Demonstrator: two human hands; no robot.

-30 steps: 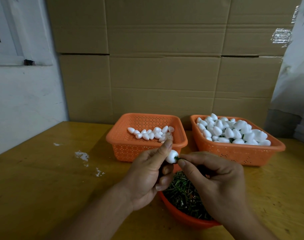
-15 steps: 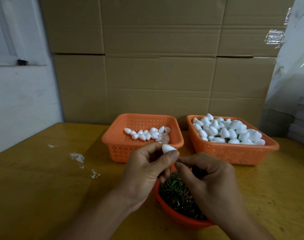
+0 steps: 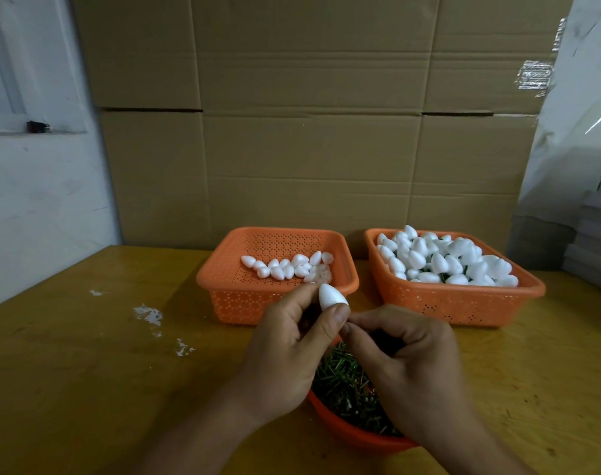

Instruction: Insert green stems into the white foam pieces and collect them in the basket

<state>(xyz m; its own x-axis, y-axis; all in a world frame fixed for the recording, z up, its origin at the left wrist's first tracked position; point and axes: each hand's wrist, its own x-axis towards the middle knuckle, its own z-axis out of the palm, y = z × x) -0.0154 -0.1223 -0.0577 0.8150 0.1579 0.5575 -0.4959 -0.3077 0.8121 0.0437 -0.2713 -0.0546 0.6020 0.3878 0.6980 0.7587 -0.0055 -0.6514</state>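
Note:
My left hand (image 3: 285, 351) pinches a white egg-shaped foam piece (image 3: 329, 295) between thumb and fingers, its pointed end up. My right hand (image 3: 405, 368) has its thumb and forefinger pinched together right at the foam's base, against my left thumb; the green stem they hold is hidden by the fingertips. Both hands hover above an orange bowl (image 3: 353, 437) full of green stems (image 3: 343, 378). Behind them the left orange basket (image 3: 223, 269) holds a small row of foam pieces. The right orange basket (image 3: 463, 303) is heaped with them.
Everything stands on a yellow wooden table (image 3: 86, 371) with white crumbs (image 3: 148, 315) left of the baskets. Stacked cardboard boxes (image 3: 309, 132) close off the back, a white wall stands at the left, and grey stacked sheets (image 3: 593, 241) at the right.
My left hand has turned the foam piece from lying sideways to pointing up. My right fingertips have stayed pinched at its base, and both hands kept their place above the bowl.

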